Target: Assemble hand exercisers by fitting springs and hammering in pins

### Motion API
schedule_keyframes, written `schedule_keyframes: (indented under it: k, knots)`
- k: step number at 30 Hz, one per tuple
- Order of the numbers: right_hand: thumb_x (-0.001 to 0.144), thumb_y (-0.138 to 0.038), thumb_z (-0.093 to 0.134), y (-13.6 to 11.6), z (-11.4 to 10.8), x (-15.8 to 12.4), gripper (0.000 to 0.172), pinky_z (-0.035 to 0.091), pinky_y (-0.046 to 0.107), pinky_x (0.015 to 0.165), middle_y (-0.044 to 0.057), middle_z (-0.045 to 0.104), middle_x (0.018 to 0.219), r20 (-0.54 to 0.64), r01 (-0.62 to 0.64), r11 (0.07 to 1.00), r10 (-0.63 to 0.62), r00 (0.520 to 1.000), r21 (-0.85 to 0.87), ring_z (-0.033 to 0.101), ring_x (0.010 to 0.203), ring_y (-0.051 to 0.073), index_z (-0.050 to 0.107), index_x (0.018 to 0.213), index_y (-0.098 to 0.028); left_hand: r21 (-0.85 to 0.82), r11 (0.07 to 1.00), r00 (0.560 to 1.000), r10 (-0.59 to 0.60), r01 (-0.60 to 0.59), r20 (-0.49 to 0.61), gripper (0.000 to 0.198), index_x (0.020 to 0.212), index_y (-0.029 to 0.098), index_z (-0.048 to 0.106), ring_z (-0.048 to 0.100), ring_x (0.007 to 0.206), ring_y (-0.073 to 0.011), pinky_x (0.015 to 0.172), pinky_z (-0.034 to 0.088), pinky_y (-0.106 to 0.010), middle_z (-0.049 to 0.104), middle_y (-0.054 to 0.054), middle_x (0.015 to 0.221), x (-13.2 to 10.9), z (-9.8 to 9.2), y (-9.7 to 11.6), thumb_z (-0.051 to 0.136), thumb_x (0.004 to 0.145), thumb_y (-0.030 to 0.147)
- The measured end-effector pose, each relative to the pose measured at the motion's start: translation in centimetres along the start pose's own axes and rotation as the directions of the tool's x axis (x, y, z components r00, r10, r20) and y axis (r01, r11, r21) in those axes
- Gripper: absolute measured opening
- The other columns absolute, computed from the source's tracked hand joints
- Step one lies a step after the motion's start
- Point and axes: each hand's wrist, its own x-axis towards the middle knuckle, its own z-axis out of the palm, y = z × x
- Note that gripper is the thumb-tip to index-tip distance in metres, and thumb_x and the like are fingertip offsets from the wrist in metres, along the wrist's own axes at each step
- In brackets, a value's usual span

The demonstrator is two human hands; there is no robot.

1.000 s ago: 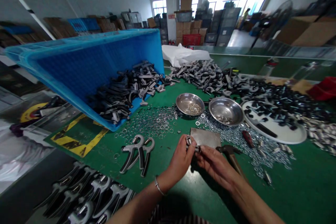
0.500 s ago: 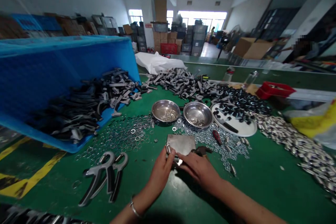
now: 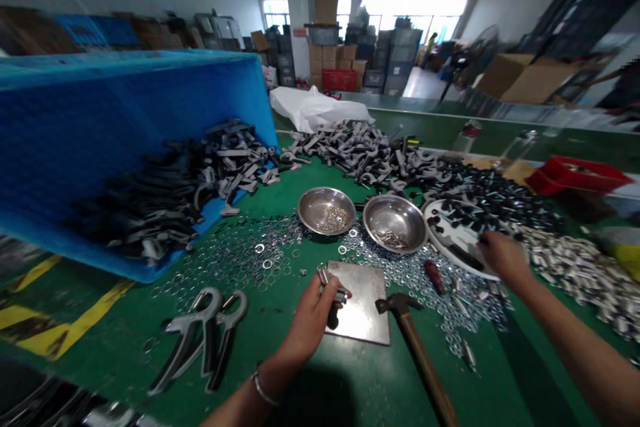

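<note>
Spring (image 3: 324,275) clamped in closed left hand (image 3: 311,313), near left edge of metal plate (image 3: 363,310). Right hand (image 3: 504,257) well apart, over white dish (image 3: 461,239) of black-headed parts (image 3: 458,211); closed on 1 or not, cannot tell. Hammer (image 3: 416,343) just beside metal plate, head at its right edge. Beyond, 2 steel bowls (image 3: 320,203) of small metal pieces (image 3: 336,219).
</note>
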Motion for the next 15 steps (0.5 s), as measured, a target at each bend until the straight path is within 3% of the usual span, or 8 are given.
schedule_keyframes:
  k: [2, 3, 4, 6, 8, 11, 15]
  knots:
    - [0.096, -0.029, 0.049, -2.0, -0.7, -3.2, 0.033, 0.04, 0.043, 0.075, 0.024, 0.069, 0.095, -0.032, 0.025, 0.999, -0.024, 0.999, 0.027, 0.065, 0.089, 0.029, 0.072, 0.105, -0.007, -0.069, 0.997, 1.0, -0.019, 0.019, -0.001, 0.043, 0.092, 0.016, 0.058, 0.062, 0.075, -0.0168, 0.072, 0.047, -0.028, 0.071, -0.007, 0.086, 0.0, 0.0, 0.2, 0.05, 0.093, 0.059]
    - [0.097, -0.033, 0.05, -3.6, -1.1, -5.4, 0.034, 0.042, 0.041, 0.074, 0.021, 0.069, 0.099, -0.057, 0.077, 0.992, -0.072, 0.996, 0.096, 0.065, 0.089, 0.028, 0.071, 0.112, -0.011, -0.095, 0.995, 1.0, -0.024, 0.025, 0.01, 0.043, 0.092, 0.016, 0.058, 0.062, 0.075, -0.0166, 0.073, 0.048, -0.028, 0.071, -0.008, 0.088, -0.1, 0.1, 0.3, 0.05, 0.093, 0.059]
    - [0.096, -0.038, 0.052, -5.5, -1.4, -7.7, 0.035, 0.045, 0.04, 0.077, 0.018, 0.069, 0.108, -0.005, 0.17, 0.96, -0.173, 0.985, 0.222, 0.065, 0.093, 0.027, 0.067, 0.121, -0.018, -0.111, 0.993, 0.999, -0.027, 0.03, 0.026, 0.043, 0.093, 0.016, 0.058, 0.062, 0.076, -0.0164, 0.073, 0.048, -0.028, 0.071, -0.008, 0.089, -0.2, 0.3, 0.3, 0.049, 0.094, 0.058]
    - [0.091, -0.044, 0.061, -9.9, -1.8, -12.6, 0.034, 0.05, 0.039, 0.077, 0.01, 0.07, 0.109, 0.087, 0.212, 0.861, -0.282, 0.955, 0.462, 0.067, 0.09, 0.026, 0.063, 0.121, -0.027, -0.122, 0.992, 0.998, -0.02, 0.026, 0.056, 0.042, 0.094, 0.016, 0.057, 0.063, 0.077, -0.0164, 0.074, 0.049, -0.028, 0.071, -0.008, 0.091, -0.7, 0.9, 0.4, 0.047, 0.095, 0.057]
    - [0.092, -0.041, 0.061, -13.9, -1.7, -16.5, 0.026, 0.053, 0.04, 0.077, 0.007, 0.07, 0.104, 0.133, 0.226, 0.8, -0.354, 0.926, 0.555, 0.068, 0.087, 0.025, 0.062, 0.114, -0.028, -0.104, 0.995, 0.997, 0.011, -0.003, 0.076, 0.041, 0.094, 0.017, 0.057, 0.063, 0.078, -0.0166, 0.074, 0.049, -0.028, 0.07, -0.007, 0.09, -1.5, 1.2, 0.6, 0.046, 0.096, 0.056]
    - [0.093, -0.034, 0.061, -17.1, -1.4, -19.5, 0.02, 0.054, 0.042, 0.084, 0.007, 0.07, 0.109, 0.087, 0.311, 0.742, -0.444, 0.892, 0.594, 0.067, 0.095, 0.025, 0.062, 0.112, -0.029, -0.059, 0.996, 0.992, 0.069, -0.063, 0.104, 0.039, 0.093, 0.018, 0.058, 0.061, 0.078, -0.0159, 0.073, 0.049, -0.027, 0.067, -0.005, 0.088, -2.7, 1.2, 0.9, 0.046, 0.097, 0.054]
    - [0.09, -0.028, 0.064, -18.3, -1.3, -20.8, 0.021, 0.052, 0.045, 0.092, 0.008, 0.07, 0.112, 0.016, 0.398, 0.663, -0.525, 0.851, 0.634, 0.065, 0.107, 0.027, 0.066, 0.111, -0.028, -0.003, 0.992, 0.974, 0.124, -0.125, 0.189, 0.031, 0.093, 0.018, 0.055, 0.061, 0.079, -0.0159, 0.076, 0.048, -0.028, 0.067, -0.004, 0.086, -4.1, 0.8, 1.4, 0.043, 0.1, 0.046]
